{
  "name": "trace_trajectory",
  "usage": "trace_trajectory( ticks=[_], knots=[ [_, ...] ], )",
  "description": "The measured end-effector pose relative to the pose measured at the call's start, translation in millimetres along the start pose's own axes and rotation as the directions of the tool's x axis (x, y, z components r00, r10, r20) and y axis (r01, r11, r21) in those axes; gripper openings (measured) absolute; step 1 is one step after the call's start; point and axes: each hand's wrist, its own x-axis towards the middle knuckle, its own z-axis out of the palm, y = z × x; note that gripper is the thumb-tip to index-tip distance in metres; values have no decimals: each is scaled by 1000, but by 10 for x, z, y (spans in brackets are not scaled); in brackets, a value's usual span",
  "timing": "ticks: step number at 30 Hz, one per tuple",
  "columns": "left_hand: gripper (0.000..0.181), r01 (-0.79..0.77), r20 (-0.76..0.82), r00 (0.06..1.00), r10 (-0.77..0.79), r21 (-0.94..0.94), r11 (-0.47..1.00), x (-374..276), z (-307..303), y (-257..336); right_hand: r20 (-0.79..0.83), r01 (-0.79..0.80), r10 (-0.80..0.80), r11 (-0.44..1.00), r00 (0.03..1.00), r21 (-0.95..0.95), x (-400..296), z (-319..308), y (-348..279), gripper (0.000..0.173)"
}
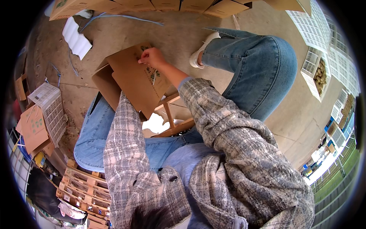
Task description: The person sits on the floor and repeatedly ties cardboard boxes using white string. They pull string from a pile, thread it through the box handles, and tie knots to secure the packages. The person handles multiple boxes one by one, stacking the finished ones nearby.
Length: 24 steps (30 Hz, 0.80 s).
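Observation:
A brown cardboard box (134, 77) is tilted between my knees, with green and dark print on its upper panel. My right hand (153, 58) is at that panel near its far edge, thumb and fingertips drawn together. Whether something thin is pinched between them is too small to tell. A short white cord (154, 77) hangs on the panel, close to my right wrist. My left forearm runs into or behind the box at its near side, and the cardboard hides my left hand. A low wooden frame (169, 116) stands beneath, by my lap.
Cardboard boxes (165, 5) line the far side. White foam (76, 38) and blue strapping (128, 16) lie on the concrete floor. A white plastic crate (50, 94) is at left, wooden pallets (85, 189) at lower left. At right, a crate holds brown, roundish produce (320, 75).

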Motion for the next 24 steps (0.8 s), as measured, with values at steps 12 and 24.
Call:
trace_trajectory(
  ticks=[12,24],
  knots=[
    [42,-22,127,991,39,-130,991,252,14,-365,143,35,-17,991,990,-127,107,-222,188,16],
    [40,-55,244,965,98,-178,983,502,69,-477,131,98,-58,941,990,-323,138,-249,29,31]
  ],
)
